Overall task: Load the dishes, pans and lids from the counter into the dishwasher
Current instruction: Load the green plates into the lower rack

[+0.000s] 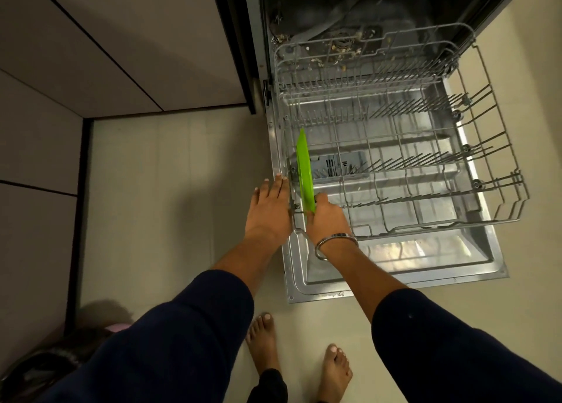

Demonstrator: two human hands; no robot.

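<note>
A bright green plate [305, 171] stands on its edge at the left end of the pulled-out lower rack [441, 171] of the open dishwasher. My right hand [325, 217] grips the plate's near edge from the right side. To the left of the plate, my left hand [269, 208] lies with straight fingers against the rack's left rim. The rest of the wire rack holds nothing.
The dishwasher door [395, 259] lies flat open on the floor under the rack. Food crumbs litter the tub floor [334, 49] at the back. Cabinet fronts [91, 52] stand to the left, and a dark bag [45, 369] lies at the bottom left.
</note>
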